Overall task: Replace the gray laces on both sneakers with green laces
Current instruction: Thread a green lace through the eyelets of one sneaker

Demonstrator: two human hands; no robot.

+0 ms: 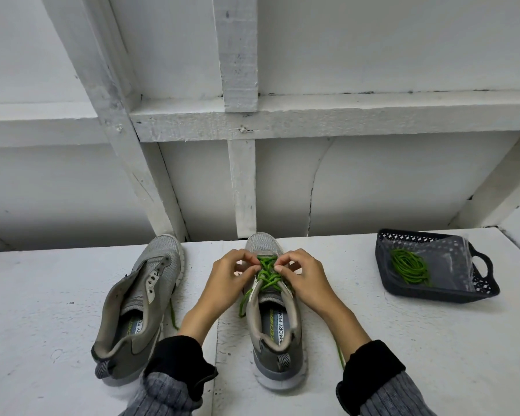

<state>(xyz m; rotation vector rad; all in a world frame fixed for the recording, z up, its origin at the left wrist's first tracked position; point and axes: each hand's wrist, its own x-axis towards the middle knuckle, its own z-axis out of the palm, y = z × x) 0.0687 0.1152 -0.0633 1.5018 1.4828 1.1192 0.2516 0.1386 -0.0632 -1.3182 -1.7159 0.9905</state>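
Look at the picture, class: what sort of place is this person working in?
Probably a workshop, shed or storage room: a rough white-painted bench top stands against a bare white timber-framed wall, and a dark plastic basket holds spare green laces.

Soft, even light — wide-angle edge warp

The fingertips of both hands cover the lowest crossings of the green lace point(267, 276) on the right sneaker point(275, 310). Both forearms are cut off by the bottom edge. Its right trailing end vanishes behind the right sleeve point(373, 370).
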